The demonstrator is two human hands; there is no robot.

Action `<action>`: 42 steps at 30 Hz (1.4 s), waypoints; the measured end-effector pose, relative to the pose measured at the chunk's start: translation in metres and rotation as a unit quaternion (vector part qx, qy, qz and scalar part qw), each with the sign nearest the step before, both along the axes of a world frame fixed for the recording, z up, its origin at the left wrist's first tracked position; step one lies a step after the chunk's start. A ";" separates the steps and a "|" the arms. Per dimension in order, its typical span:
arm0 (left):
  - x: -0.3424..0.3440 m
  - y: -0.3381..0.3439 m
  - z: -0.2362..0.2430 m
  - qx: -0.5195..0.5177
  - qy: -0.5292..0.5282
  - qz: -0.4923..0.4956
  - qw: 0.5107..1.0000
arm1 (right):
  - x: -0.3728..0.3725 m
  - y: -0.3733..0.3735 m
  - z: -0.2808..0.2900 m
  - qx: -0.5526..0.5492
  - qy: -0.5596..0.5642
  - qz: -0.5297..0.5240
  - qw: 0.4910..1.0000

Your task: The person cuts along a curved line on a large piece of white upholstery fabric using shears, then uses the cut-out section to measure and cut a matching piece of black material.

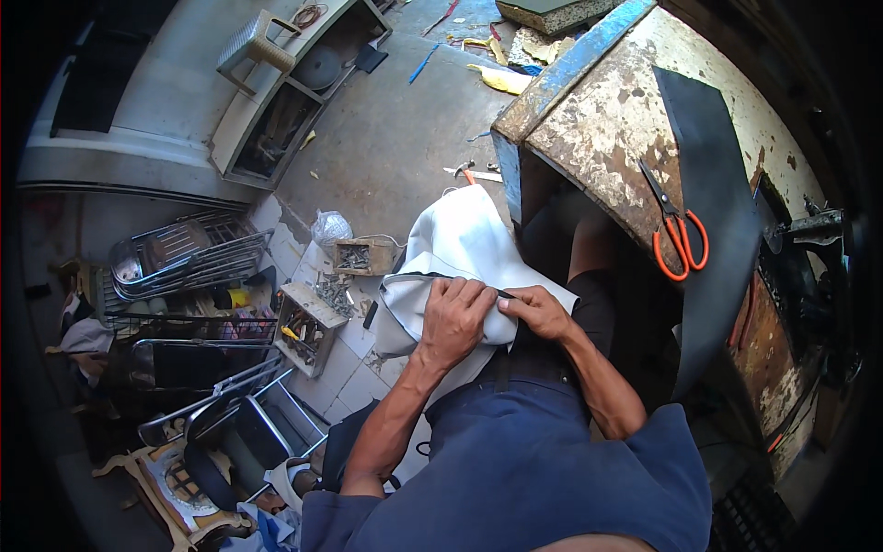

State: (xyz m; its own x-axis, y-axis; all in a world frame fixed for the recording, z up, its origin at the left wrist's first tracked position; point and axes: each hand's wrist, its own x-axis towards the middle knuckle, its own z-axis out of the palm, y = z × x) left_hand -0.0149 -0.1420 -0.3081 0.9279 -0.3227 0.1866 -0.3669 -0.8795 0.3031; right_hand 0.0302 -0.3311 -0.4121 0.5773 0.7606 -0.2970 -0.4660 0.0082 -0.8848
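Note:
A white, leather-like cover (460,230) lies bunched over my lap, its far part rising to a rounded peak. A thin black edge runs along its fold. My left hand (455,317) is closed on the cover, fingers curled over the folded edge. Close beside it, my right hand (541,315) pinches the same edge between thumb and fingers, where a short bit of black material shows. Just past the cover, a hammer (468,174) with an orange handle lies on the floor.
On the worn table (598,120) at right lie orange-handled scissors (678,230) and a black sheet (713,156) hanging over its edge. Wooden boxes (308,322) of metal bits stand left, near a clear plastic bag (331,227). Folded metal chairs (184,253) are stacked farther left.

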 end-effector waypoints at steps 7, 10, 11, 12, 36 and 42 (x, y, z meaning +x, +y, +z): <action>-0.008 0.031 -0.019 -0.354 0.024 0.189 0.916 | -0.004 0.012 0.006 -0.054 0.027 -0.062 0.996; -0.004 0.025 0.007 -0.351 0.014 0.198 0.915 | -0.003 0.008 0.009 -0.027 0.033 -0.048 0.998; -0.006 0.022 0.019 -0.274 0.010 0.178 0.945 | -0.002 0.008 0.012 -0.027 0.024 -0.042 0.998; -0.006 0.015 0.018 -0.231 0.011 0.110 0.967 | 0.000 0.008 0.015 -0.027 0.015 -0.036 0.999; -0.001 0.043 0.032 -0.181 -0.001 0.041 0.983 | -0.006 0.019 0.012 -0.034 0.046 -0.055 0.997; -0.009 0.032 0.007 -0.054 -0.018 -0.032 0.998 | 0.002 0.017 0.029 -0.022 -0.013 -0.025 0.999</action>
